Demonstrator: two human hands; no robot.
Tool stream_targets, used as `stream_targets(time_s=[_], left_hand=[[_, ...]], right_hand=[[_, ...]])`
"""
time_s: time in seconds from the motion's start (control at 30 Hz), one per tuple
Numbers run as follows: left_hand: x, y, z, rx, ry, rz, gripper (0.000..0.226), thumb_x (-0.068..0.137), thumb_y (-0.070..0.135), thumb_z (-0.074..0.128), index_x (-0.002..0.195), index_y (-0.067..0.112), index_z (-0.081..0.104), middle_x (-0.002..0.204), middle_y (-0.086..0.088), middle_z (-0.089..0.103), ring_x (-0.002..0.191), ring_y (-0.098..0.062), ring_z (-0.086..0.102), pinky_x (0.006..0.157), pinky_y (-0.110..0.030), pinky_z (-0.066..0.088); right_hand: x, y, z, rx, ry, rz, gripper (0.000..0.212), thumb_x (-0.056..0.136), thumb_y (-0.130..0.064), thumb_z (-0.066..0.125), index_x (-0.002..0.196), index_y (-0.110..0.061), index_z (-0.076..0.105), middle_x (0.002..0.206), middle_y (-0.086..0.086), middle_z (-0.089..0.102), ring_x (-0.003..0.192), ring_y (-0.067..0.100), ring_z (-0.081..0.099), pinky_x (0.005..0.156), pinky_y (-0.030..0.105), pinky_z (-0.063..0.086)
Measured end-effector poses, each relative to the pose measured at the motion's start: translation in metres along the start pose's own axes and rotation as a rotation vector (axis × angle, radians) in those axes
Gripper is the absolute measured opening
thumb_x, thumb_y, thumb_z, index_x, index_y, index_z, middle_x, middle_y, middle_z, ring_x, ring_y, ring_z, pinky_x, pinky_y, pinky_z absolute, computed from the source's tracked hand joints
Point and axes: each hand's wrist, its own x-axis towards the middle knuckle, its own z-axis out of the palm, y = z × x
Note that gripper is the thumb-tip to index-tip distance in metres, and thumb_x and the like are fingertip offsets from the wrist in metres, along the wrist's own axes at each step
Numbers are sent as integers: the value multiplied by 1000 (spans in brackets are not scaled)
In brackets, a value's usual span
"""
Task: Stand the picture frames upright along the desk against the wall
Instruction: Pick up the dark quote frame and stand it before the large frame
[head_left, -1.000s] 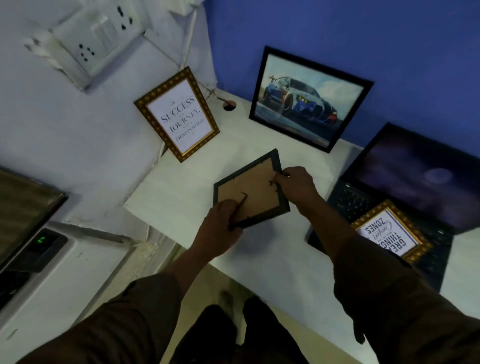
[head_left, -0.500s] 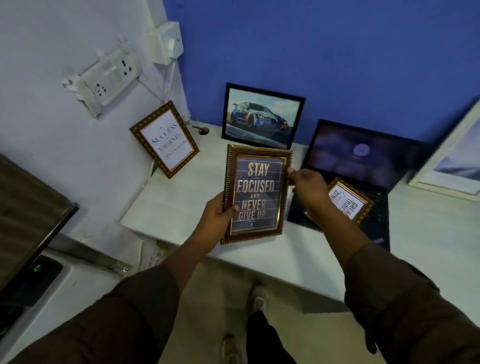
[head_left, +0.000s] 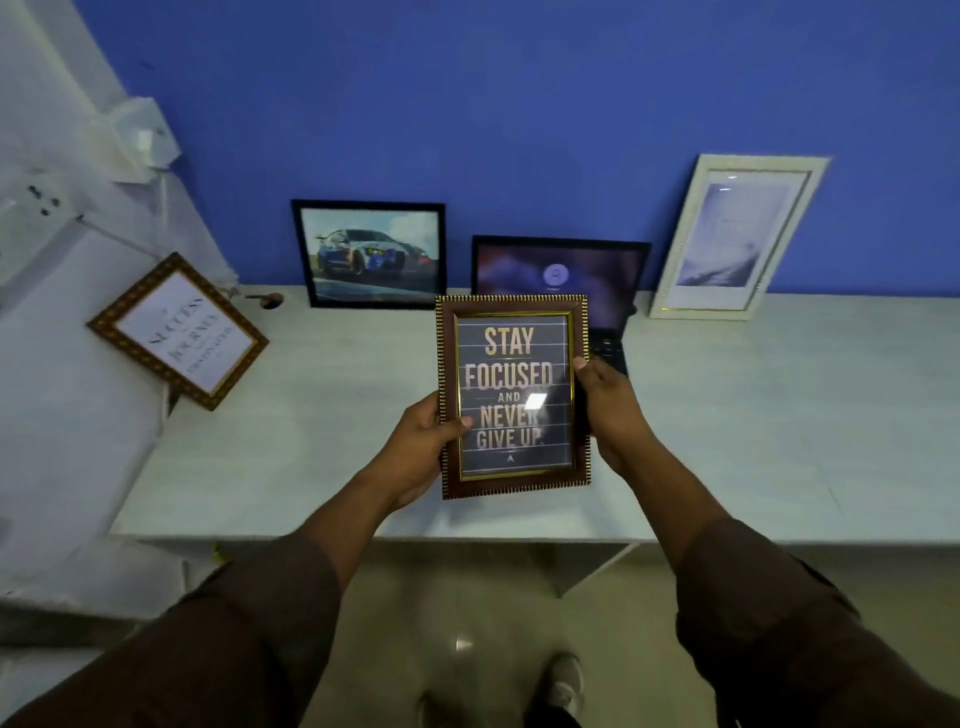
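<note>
A gold-edged frame (head_left: 176, 330) leans on the left wall and a car picture (head_left: 370, 253) on the blue one. Both hands, left (head_left: 421, 447) and right (head_left: 608, 405), grip the quote frame (head_left: 513, 396) above the bench (head_left: 779, 415), unplaced. Next it likely needs a free wall spot.

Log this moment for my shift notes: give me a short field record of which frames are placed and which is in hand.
held frame: "Stay Focused" frame, upright, facing the camera, above the desk
left hand: grips its left edge
right hand: grips its right edge
car picture: standing against the blue wall
white frame: leaning on the blue wall, right end
"Success" frame: leaning on the white side wall
laptop: open, behind the held frame
</note>
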Motion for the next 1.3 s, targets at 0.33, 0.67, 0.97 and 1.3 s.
stream_targets(time_s=[0.33, 0.67, 0.97, 1.3], left_hand=[[49, 4, 125, 211, -92, -45, 32, 98, 11, 59, 128, 23, 60, 124, -1, 71, 113, -19, 68, 96, -36, 56], [106, 9, 245, -226, 14, -197, 60, 97, 65, 36, 128, 25, 68, 124, -9, 72, 117, -31, 67, 103, -53, 47], [185, 23, 277, -157, 67, -332, 73, 92, 74, 30, 120, 20, 72, 114, -13, 76, 104, -34, 73, 94, -51, 54], [277, 18, 317, -100, -94, -378, 66, 92, 63, 38, 127, 16, 69, 120, -15, 73, 113, -35, 69, 103, -53, 49]], right_hand=[[15, 5, -130, 24, 116, -36, 46, 103, -53, 38, 115, -15, 59, 112, 2, 71, 100, 22, 70, 76, 33, 56], [52, 12, -235, -35, 100, -66, 45, 101, -56, 40, 120, -18, 57, 117, 0, 71, 100, 21, 71, 77, 34, 58], [111, 13, -266, -14, 140, -52, 44, 101, -56, 41, 116, -17, 57, 112, 1, 72, 100, 22, 72, 87, 43, 59], [163, 28, -312, -34, 230, -87, 41, 103, -50, 41, 117, -16, 60, 110, -4, 73, 98, 14, 72, 79, 32, 58]])
